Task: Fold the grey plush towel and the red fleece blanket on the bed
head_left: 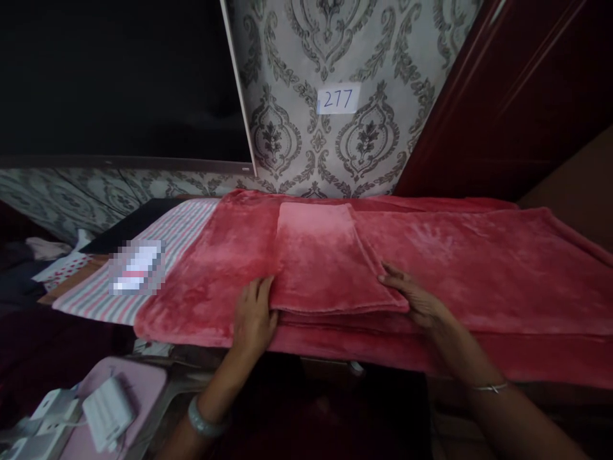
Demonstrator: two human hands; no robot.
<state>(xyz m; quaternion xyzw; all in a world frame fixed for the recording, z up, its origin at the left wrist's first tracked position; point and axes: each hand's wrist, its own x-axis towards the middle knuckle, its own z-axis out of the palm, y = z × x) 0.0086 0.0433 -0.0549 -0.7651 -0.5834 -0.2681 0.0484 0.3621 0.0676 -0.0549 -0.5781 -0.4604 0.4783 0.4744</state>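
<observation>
A folded red plush cloth (pixel 318 268), paler along its far edge, lies in front of me in layers. My left hand (pixel 253 316) grips its near left corner, fingers bent over the edge and thumb by the lower layers. At the near right corner, my right hand (pixel 414 297) has the cloth between thumb and fingers; some fingertips are hidden beneath it. Under the folded cloth a larger red plush blanket (pixel 460 268) covers most of the table and hangs over the front edge.
On the left, a striped cloth (pixel 186 220) shows beside the blanket, with a blurred-out item (pixel 137 267) on it. A large dark screen (pixel 119 76) stands behind. Lower left, a white charger (pixel 108 412) rests on a pink surface (pixel 148 383). A dark red panel (pixel 488 96) slants at right.
</observation>
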